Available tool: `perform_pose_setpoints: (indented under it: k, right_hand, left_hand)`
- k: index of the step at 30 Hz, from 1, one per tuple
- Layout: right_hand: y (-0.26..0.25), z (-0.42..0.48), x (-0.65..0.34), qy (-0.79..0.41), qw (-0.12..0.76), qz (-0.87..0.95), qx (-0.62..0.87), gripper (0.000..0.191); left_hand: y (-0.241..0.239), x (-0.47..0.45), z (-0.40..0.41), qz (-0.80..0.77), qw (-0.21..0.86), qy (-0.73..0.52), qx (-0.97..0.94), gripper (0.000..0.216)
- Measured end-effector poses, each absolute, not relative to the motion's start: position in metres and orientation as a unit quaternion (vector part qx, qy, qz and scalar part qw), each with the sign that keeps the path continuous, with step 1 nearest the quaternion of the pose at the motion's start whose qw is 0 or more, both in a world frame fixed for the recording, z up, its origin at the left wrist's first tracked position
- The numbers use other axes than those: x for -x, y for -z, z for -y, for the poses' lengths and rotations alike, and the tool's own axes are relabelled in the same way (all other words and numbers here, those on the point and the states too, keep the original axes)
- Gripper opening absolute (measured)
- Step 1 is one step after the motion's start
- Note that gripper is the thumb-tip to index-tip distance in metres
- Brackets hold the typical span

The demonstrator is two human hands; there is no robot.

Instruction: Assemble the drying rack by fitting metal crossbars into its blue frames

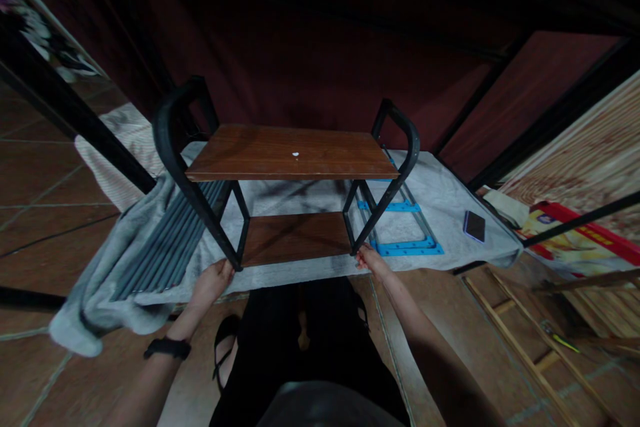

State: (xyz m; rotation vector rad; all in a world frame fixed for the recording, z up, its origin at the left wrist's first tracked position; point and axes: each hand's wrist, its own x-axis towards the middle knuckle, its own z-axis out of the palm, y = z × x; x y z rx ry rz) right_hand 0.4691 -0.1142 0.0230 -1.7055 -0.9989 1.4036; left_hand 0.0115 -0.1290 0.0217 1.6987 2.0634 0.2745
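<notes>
A small two-tier shelf with brown wood-look boards and a black metal frame stands upright in front of me on a grey cloth. My left hand is closed at the front left foot of the frame. At the front right foot, my right hand is closed in the same way, its fingertips partly hidden. A small white spot shows on the upper board. Several grey tubes lie side by side left of the shelf. To its right lies a blue-and-grey frame, partly behind the shelf.
A phone lies on the cloth at the right. Dark red panels rise behind the shelf. On the floor at right are a wooden ladder-like frame, a yellow-handled tool and a red-and-yellow box.
</notes>
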Motion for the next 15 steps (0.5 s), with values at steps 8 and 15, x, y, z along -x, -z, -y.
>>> perform_pose_setpoints:
  k: [8,15]
  right_hand:
    - [-0.025,0.108,-0.467,-0.55,0.332,0.333,0.69,0.023]
    - [-0.014,0.106,-0.466,-0.527,0.335,0.33,0.708,0.03]
  left_hand:
    - [-0.025,-0.014,0.136,-0.752,0.287,-0.207,-0.556,0.039]
    - [-0.017,-0.009,0.144,-0.701,0.357,-0.267,-0.557,0.042]
